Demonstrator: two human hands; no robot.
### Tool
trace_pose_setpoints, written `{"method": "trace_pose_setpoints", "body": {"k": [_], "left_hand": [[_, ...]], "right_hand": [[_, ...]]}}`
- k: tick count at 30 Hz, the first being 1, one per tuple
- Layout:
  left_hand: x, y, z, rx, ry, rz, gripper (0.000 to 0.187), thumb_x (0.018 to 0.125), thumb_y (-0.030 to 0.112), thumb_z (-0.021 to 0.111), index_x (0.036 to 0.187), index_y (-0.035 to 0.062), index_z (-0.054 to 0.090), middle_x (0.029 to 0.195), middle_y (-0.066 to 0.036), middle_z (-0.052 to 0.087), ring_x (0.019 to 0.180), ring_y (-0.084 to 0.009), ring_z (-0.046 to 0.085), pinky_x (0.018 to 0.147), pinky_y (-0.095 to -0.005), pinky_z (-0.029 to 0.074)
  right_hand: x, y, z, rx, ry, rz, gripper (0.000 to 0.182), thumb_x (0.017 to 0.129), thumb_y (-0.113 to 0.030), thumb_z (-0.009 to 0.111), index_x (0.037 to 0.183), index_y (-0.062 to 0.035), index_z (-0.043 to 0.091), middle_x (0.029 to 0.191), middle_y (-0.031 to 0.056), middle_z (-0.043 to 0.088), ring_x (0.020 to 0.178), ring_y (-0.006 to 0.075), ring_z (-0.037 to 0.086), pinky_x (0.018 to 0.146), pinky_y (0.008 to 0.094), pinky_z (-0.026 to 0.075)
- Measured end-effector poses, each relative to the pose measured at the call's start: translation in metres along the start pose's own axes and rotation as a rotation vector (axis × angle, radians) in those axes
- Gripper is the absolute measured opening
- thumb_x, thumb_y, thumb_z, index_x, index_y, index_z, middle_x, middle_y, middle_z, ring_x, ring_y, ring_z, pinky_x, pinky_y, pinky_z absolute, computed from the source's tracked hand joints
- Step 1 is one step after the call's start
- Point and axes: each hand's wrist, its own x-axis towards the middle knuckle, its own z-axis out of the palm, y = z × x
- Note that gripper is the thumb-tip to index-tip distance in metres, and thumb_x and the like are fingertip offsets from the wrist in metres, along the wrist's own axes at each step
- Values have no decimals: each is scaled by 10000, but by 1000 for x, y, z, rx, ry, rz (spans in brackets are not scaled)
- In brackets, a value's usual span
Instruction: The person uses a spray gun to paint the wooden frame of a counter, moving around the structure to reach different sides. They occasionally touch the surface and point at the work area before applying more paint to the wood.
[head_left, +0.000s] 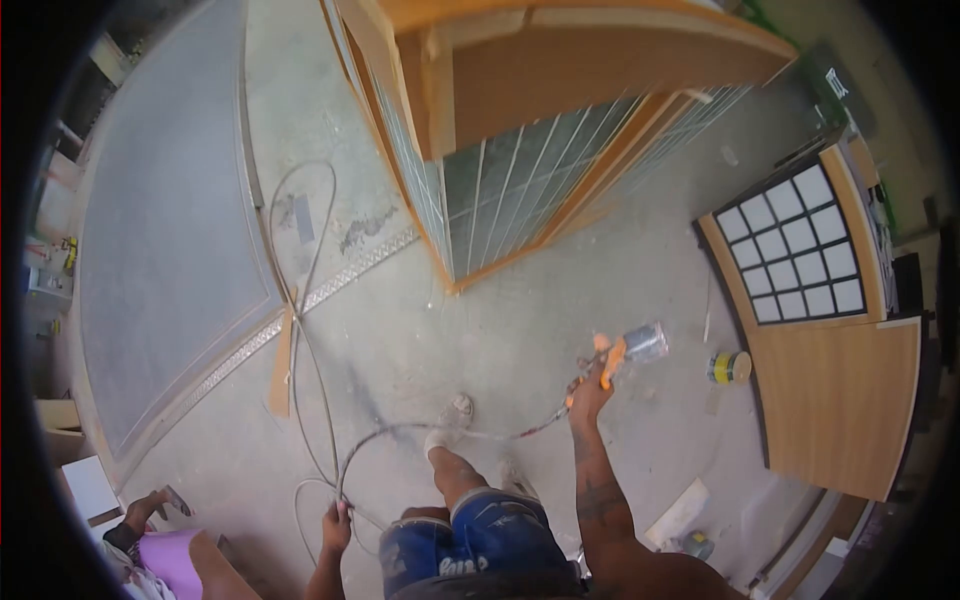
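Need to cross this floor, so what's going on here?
A person's right hand holds what looks like a spray gun out over the floor. Their left hand grips its hose, which loops across the floor. A large wood-framed piece stands ahead, with a yellow-labelled can to the right. Part of another person shows at lower left.

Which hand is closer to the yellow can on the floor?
Right. The right hand grips the orange sprayer, a bit left of the yellow can. The left hand holds the hose, much farther left.
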Motion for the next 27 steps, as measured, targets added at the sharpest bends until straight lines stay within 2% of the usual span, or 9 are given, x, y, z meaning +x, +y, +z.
{"method": "trace_pose_setpoints", "body": {"k": [3, 4, 6, 9, 12, 13, 16, 21, 27], "left_hand": [[-81, -51, 22, -16, 94, -28, 533, 1058, 468, 425, 922, 10, 662, 613, -95, 582, 601, -191, 591, 584, -361, 461], [-115, -61, 34, -15, 101, -119, 502, 1045, 415, 445, 897, -2, 682, 664, -150, 624, 649, -270, 634, 637, -401, 490], [-178, -129, 96, 38, 253, -53, 498, 1042, 383, 428, 894, -6, 702, 781, -208, 697, 760, -376, 685, 715, -428, 531], [-273, -119, 162, -12, 131, -273, 499, 1043, 382, 426, 902, -6, 705, 783, -207, 698, 758, -369, 685, 719, -428, 533], [-341, -94, 224, -76, 14, -335, 499, 1044, 381, 424, 911, -6, 709, 786, -206, 699, 755, -363, 685, 723, -428, 536], [-358, -84, 241, -96, -14, -333, 499, 1045, 381, 423, 913, -6, 710, 786, -205, 700, 754, -361, 685, 724, -428, 537], [-384, -51, 278, -162, -49, -294, 500, 1046, 380, 421, 922, -6, 713, 789, -205, 701, 751, -354, 685, 729, -428, 540], [-380, -12, 292, -299, -1, -285, 502, 1048, 378, 417, 936, -6, 719, 793, -203, 703, 747, -344, 685, 736, -428, 544], [-341, 57, 282, -609, 20, -444, 592, 1030, 551, 473, 993, 13, 716, 673, -70, 579, 537, -178, 542, 506, -342, 470]], "right_hand": [[-36, -15, -20, -14, -70, 65, 472, 1027, -478, 533, 1219, -47, 542, 891, 87, 655, 441, 102, 454, 368, 270, 371], [-49, -15, -28, -29, -102, 73, 456, 1031, -467, 528, 1208, -47, 541, 890, 88, 657, 440, 103, 458, 368, 270, 371], [-67, -14, -39, -61, -178, 74, 426, 1040, -447, 519, 1187, -48, 540, 887, 89, 659, 439, 106, 465, 367, 271, 372], [-101, -26, -57, -89, -368, 108, 394, 1046, -413, 524, 1151, -34, 544, 887, 93, 665, 433, 111, 478, 363, 278, 372], [-125, -51, -77, -165, -568, 167, 382, 1044, -401, 533, 1080, -22, 564, 898, 93, 672, 423, 117, 484, 359, 287, 375], [-131, -60, -83, -173, -616, 155, 384, 1045, -399, 529, 1016, -21, 590, 772, 73, 634, 401, 112, 466, 349, 284, 359], [-145, -98, -101, -308, -707, 77, 393, 1046, -400, 528, 963, -24, 606, 624, 35, 543, 377, 106, 442, 340, 273, 338], [-116, -135, -129, -298, -733, -18, 373, 1032, -372, 566, 901, -30, 641, 583, -14, 492, 396, 80, 428, 374, 254, 332], [-41, -204, -152, -235, -603, -133, 349, 1048, -350, 535, 976, -12, 585, 699, 49, 572, 406, 112, 450, 363, 275, 359]]}}
